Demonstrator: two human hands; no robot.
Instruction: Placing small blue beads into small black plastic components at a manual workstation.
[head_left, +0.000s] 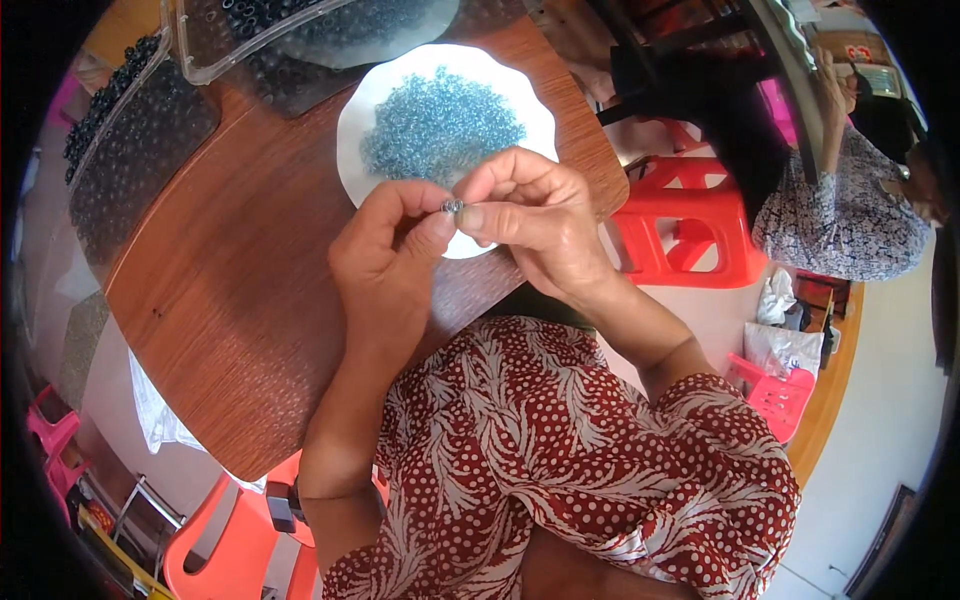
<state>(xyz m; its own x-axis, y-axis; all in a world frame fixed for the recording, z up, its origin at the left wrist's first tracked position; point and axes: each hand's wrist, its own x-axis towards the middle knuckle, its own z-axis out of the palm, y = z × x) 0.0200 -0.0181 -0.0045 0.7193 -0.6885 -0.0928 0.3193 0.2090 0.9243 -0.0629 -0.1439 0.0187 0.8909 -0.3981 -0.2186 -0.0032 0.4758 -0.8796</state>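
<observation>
Small grey piece (453, 206): between the two hands' fingertips, before the near side of the scalloped white plate (541, 125), as I see it.
Left hand (378, 243): narrow pinch at the piece's left; piece lies rightward.
Right hand (540, 222): narrow pinch opposite; neither hand nearer.
Long axis: apparently left-to-right; pointing end indistinguishable.

Worktop (230, 300): one. Near right corner: one scalloped white plate (352, 150), bearing blue beads (440, 125) too numerous to count. Far left edge: two clear containers (190, 72). Beyond right corner: at least one red stool (742, 235).
</observation>
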